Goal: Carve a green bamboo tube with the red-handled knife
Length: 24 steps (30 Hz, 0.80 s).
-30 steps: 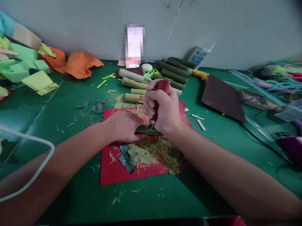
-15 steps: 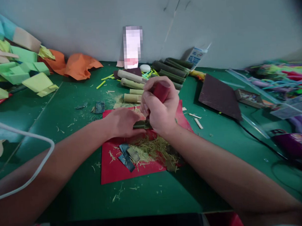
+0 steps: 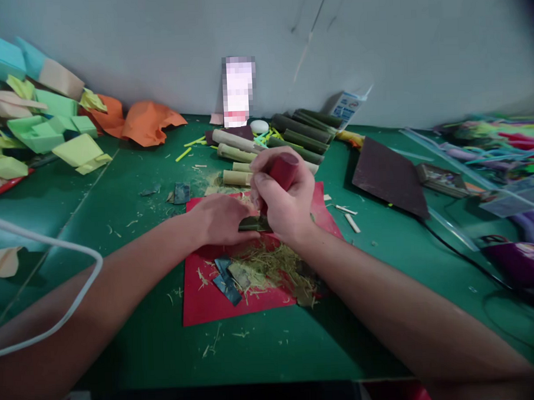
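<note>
My left hand [image 3: 226, 218] presses a dark green bamboo piece [image 3: 253, 224] down over the red sheet [image 3: 201, 306], its thumb along the near side. In a closed fist, my right hand [image 3: 289, 208] grips an upright tool with a thick red handle [image 3: 285, 171]. The tool's lower end meets the bamboo beside my left fingers; its tip is mostly hidden by my hands, so its exact kind is unclear. Fine fibrous shavings [image 3: 276, 264] are heaped on the sheet's near part. Dark blue-grey scraps [image 3: 226, 284] lie by them.
Behind my hands lie pale bamboo lengths [image 3: 237, 177] and dark green ones [image 3: 306, 140]. A lit phone [image 3: 239, 89] leans on the wall. Folded coloured paper [image 3: 42, 115] fills the far left. A dark brown board [image 3: 387, 174] lies right. A white cable [image 3: 87, 273] loops over my left forearm.
The whole view has shifted slightly, with the scene sitting a little lower and further right. Both hands keep their grips on the bamboo and the red-handled tool.
</note>
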Available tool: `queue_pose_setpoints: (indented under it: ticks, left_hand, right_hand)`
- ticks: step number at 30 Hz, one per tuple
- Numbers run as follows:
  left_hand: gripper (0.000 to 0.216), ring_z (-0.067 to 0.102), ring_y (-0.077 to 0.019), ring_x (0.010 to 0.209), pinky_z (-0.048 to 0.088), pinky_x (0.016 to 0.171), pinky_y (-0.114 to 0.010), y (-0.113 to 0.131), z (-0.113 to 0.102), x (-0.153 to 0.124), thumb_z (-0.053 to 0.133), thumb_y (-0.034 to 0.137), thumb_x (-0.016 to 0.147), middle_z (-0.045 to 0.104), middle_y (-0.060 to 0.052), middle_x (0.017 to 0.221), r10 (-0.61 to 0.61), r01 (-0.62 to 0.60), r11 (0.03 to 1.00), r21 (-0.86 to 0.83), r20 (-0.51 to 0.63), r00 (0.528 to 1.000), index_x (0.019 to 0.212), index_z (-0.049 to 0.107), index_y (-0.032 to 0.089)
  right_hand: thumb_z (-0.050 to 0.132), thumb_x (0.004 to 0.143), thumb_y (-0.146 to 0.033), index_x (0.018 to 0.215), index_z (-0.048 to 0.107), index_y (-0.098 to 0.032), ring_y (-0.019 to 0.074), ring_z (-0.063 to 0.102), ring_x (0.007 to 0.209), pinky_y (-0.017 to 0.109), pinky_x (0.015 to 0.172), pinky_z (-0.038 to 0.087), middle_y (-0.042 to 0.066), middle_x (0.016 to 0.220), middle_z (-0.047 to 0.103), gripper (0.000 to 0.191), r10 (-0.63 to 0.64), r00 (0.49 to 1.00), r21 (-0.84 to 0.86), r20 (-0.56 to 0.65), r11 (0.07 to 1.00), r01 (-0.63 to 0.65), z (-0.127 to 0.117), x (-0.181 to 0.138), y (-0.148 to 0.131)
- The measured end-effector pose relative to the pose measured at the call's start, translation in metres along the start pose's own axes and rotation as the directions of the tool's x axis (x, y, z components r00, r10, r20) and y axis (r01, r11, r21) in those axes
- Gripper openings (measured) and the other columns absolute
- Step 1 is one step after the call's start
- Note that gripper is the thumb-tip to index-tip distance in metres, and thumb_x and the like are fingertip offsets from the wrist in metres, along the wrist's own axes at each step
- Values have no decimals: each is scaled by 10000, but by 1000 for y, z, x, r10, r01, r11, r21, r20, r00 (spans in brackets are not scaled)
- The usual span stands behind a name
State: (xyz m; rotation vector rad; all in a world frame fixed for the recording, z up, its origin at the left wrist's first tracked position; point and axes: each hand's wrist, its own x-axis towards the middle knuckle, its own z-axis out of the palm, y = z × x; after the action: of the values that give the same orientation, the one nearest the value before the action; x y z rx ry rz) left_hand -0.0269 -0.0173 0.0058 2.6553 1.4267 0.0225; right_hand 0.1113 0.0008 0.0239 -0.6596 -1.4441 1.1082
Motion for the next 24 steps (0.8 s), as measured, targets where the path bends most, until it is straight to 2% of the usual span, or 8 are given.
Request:
queue_pose_setpoints:
  ticks: [4, 8, 10, 12, 14, 17, 20, 24]
  left_hand:
    - [502, 681, -270, 949, 473, 736, -338, 0, 0, -1, 453, 630, 920, 736, -82, 1068, 3, -3, 1000, -3, -9, 1000, 1143, 677, 240]
    - [526, 678, -298, 917, 476, 727, -356, 4, -3, -2, 465, 644, 900, 732, -114, 939, -89, 86, 995, 40, 78, 993, 960, 690, 172]
    - [503, 671, -298, 955, 474, 752, -358, 4, -3, -2, 461, 619, 910, 729, -113, 985, -84, 82, 996, 38, 77, 993, 1000, 681, 176]
    - [485, 669, -292, 971, 469, 747, -351, 3, -2, -2, 461, 609, 912, 729, -101, 1020, -66, 64, 997, 31, 57, 996, 1035, 673, 190]
    - [490, 675, -287, 953, 461, 719, -339, 2, -1, -3, 468, 623, 903, 731, -92, 1016, -75, 73, 996, 43, 58, 995, 1020, 673, 194]
    - [480, 681, -263, 924, 439, 684, -313, 2, -2, -3, 478, 618, 904, 737, -75, 992, -81, 79, 996, 45, 63, 995, 1057, 677, 208]
    - [483, 678, -242, 855, 405, 624, -297, 3, -6, -4, 486, 623, 896, 736, -57, 941, -70, 70, 998, -3, 70, 995, 1120, 676, 239]
    - [546, 669, -261, 781, 387, 582, -316, 2, -6, -4, 483, 678, 867, 721, -84, 895, -87, 87, 996, -4, 55, 995, 1018, 697, 199]
  right_hand:
    - [581, 794, -218, 800, 578, -238, 118, 479, 576, 300, 532, 428, -17, 716, 540, 22, 7, 999, -33, 46, 999, -6, -7, 1, -8]
    - [600, 822, -294, 704, 567, -204, 126, 496, 594, 298, 556, 411, -14, 638, 537, 153, 141, 980, -302, 137, 949, -95, -18, 9, -19]
    - [622, 836, -374, 661, 555, -198, 133, 490, 570, 301, 538, 377, -6, 583, 530, 257, 267, 945, -481, 190, 864, -147, -24, 14, -22]
    - [656, 825, -442, 621, 544, -199, 139, 487, 542, 308, 518, 353, 13, 570, 552, 336, 391, 898, -651, 200, 738, -177, -29, 19, -24]
    - [644, 837, -508, 620, 558, -203, 140, 493, 516, 307, 498, 339, 25, 573, 584, 385, 431, 882, -727, 191, 666, -168, -33, 23, -27]
    - [644, 833, -557, 621, 588, -200, 126, 483, 464, 297, 464, 331, 21, 532, 578, 418, 485, 852, -726, 195, 656, -208, -40, 28, -36]
    - [615, 871, -476, 632, 620, -188, 119, 468, 439, 290, 441, 339, 19, 481, 544, 374, 481, 845, -599, 235, 756, -264, -47, 32, -46]
    - [723, 764, -301, 740, 668, -184, 138, 528, 532, 295, 483, 410, 28, 601, 616, 132, 441, 867, -467, 231, 832, -299, -53, 31, -45]
